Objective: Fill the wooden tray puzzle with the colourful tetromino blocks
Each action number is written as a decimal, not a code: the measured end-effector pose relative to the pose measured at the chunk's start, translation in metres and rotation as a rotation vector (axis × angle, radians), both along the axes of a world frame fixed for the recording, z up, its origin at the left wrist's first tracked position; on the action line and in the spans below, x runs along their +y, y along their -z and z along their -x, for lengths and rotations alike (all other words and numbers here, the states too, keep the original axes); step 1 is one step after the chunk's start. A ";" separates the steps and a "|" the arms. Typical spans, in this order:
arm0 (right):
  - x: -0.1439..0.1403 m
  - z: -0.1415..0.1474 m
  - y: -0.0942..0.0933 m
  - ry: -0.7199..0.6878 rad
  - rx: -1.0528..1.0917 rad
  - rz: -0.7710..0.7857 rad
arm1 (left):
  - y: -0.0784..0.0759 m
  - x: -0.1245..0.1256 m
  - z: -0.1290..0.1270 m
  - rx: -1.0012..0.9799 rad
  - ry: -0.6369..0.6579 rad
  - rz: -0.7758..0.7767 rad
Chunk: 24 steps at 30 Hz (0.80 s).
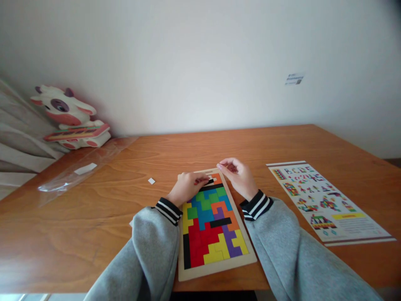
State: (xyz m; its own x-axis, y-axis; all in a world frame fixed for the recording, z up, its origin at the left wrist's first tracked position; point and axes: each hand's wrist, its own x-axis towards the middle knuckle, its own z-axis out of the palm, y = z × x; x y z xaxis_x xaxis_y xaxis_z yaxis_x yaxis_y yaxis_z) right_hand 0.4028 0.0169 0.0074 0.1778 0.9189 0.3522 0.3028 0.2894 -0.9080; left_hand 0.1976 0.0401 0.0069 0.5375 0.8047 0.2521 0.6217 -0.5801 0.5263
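Observation:
A wooden tray puzzle lies between my forearms, filled with flat block pieces in red, yellow, green, blue, purple, orange and black. My left hand reaches over its far left part, fingers bent and together at a small black puzzle piece, which looks tilted against the rows. Beside that piece a pale gap and an orange piece show near the far edge. My right hand is raised by the far right corner, thumb and forefinger pinched together. Whatever lies between those fingertips is hidden.
A printed pattern sheet lies on the right of the wooden table. At left are a small white scrap, a clear plastic bag and a toy cow with a keyboard. A wall stands behind.

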 end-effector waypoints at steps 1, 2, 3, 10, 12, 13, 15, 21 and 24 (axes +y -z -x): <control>0.000 0.000 0.001 0.002 0.000 -0.002 | 0.003 0.001 0.000 0.012 0.021 -0.015; 0.001 0.000 0.001 0.003 -0.001 -0.005 | 0.005 0.002 0.002 0.019 0.046 -0.046; 0.001 -0.001 0.002 0.001 -0.006 -0.008 | 0.006 0.003 0.003 0.018 0.076 -0.086; 0.003 -0.006 0.013 -0.058 -0.177 -0.022 | 0.000 -0.008 0.010 0.018 0.270 -0.202; 0.004 -0.008 0.016 -0.073 -0.234 -0.029 | -0.003 -0.013 0.012 0.025 0.280 -0.202; 0.005 -0.009 0.017 -0.079 -0.252 -0.027 | -0.003 -0.014 0.014 0.022 0.282 -0.203; 0.006 -0.011 0.019 -0.081 -0.280 -0.013 | -0.001 -0.017 0.016 0.015 0.300 -0.204; 0.004 -0.016 0.021 -0.154 -0.456 -0.056 | 0.006 -0.018 0.017 -0.001 0.261 -0.254; 0.002 -0.015 0.021 -0.260 -0.582 -0.144 | 0.006 -0.018 0.016 0.047 0.252 -0.286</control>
